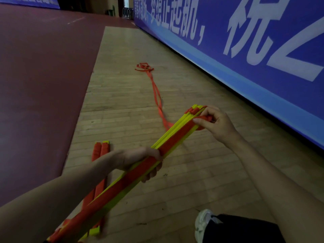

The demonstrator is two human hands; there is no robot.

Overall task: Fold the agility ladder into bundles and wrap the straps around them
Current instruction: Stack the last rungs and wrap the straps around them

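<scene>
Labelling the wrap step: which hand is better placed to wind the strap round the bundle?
Right hand: it pinches the strap at the far end of the bundle. The left hand grips the bundle's middle, likely best kept steadying.

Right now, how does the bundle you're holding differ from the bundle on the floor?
The held bundle is raised, gripped by the left hand and pinched by the right hand; the floor bundle lies untouched on the wooden floor. The held bundle shows yellow edges along an orange strap; the floor bundle looks almost wholly orange. Both are yellow and orange.
</scene>
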